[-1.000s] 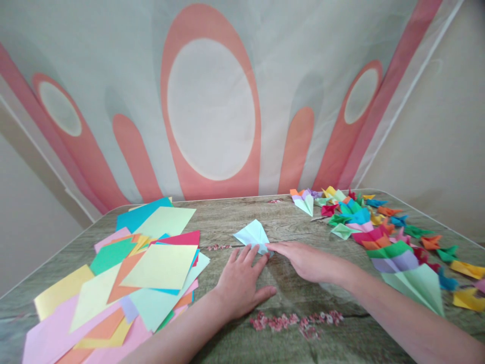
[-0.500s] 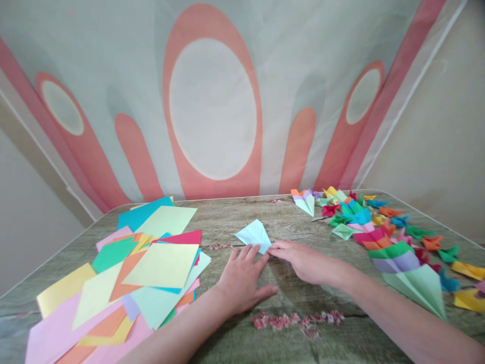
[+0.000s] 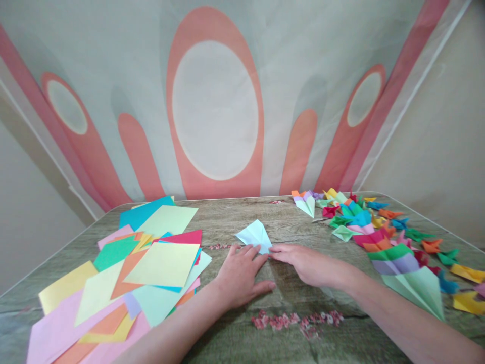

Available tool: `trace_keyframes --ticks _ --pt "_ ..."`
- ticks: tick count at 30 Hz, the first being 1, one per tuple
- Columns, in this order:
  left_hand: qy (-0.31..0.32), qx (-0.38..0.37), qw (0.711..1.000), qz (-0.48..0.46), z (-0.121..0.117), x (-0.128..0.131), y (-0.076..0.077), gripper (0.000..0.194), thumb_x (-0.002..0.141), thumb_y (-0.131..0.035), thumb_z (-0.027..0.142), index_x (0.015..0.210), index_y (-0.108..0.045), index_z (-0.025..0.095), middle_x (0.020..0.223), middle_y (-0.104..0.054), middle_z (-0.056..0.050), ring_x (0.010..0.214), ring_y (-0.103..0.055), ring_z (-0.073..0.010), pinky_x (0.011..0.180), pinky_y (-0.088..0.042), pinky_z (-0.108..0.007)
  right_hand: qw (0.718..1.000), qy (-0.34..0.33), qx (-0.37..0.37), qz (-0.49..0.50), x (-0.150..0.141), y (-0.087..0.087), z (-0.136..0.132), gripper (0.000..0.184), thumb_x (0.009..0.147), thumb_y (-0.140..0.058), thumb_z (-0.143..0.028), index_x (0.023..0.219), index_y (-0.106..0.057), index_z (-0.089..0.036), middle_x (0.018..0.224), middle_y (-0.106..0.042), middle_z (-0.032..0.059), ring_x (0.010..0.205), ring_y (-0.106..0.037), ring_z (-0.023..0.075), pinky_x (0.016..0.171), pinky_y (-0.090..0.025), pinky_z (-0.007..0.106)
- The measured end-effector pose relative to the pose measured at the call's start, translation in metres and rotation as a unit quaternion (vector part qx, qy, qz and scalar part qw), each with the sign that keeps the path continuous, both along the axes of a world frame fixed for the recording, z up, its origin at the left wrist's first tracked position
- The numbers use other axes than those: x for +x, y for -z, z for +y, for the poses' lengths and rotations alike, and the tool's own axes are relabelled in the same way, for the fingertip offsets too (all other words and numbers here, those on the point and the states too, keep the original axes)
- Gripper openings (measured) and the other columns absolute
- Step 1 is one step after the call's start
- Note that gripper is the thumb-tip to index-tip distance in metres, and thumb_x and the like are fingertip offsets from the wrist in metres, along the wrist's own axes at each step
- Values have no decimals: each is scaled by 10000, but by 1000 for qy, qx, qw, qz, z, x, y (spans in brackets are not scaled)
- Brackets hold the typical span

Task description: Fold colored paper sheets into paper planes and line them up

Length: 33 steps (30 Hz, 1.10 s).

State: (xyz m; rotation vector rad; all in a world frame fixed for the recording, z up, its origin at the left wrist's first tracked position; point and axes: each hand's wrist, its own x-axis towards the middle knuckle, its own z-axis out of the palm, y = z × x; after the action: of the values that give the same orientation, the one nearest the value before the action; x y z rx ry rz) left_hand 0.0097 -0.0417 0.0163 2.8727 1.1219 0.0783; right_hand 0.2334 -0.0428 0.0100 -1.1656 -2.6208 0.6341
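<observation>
A light blue sheet of origami paper (image 3: 256, 234), folded to a pointed shape with creases, lies at the middle of the table. My left hand (image 3: 242, 275) rests palm down at its near side, fingers stretched and a little apart, the fingertips on the paper's near edge. The thumb points right along the tabletop. From the right, my right hand (image 3: 301, 260) reaches the paper's near right corner, its fingers pressed together on it. The right thumb is mostly hidden. The paper's near tip is partly covered by my fingers.
Loose coloured paper sheets (image 3: 162, 265) lie in an overlapping heap on the left. On the right are nested folded paper planes (image 3: 415, 288) and several small folded paper figures (image 3: 420, 232). The wooden-look table (image 3: 227, 210) meets a printed backdrop (image 3: 215, 189) at the far edge.
Both hands stay at the paper with almost no movement. The right hand has shifted very slightly, and the whole view has moved a little.
</observation>
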Motion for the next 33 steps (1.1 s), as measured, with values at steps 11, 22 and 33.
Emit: trace_keyframes --ticks 11,22,33 --pt "6 13 1000 3 0 0 -1 566 837 -326 633 1213 -477 237 1350 -435 -98 1231 -381 -281 1009 -218 -474 999 13 35 -38 -8 -1 -6 572 722 -460 -16 1257 -518 -211 1328 -473 112 1191 -455 260 985 -357 390" --pt "-45 50 998 8 -9 9 6 549 867 -297 593 1240 -469 229 1380 -396 -96 1308 -261 -292 1039 -215 -482 998 19 32 -45 -4 2 -2 609 713 -478 -23 1258 -512 -295 1333 -468 53 1192 -441 251 979 -344 373" --pt "-66 52 996 15 -7 3 11 601 852 -276 629 1313 -412 268 1417 -347 -93 1335 -207 -310 1058 -168 -523 997 8 37 -61 -5 1 -2 591 726 -456 -29 1262 -509 -271 1323 -471 73 1169 -458 260 959 -366 395"
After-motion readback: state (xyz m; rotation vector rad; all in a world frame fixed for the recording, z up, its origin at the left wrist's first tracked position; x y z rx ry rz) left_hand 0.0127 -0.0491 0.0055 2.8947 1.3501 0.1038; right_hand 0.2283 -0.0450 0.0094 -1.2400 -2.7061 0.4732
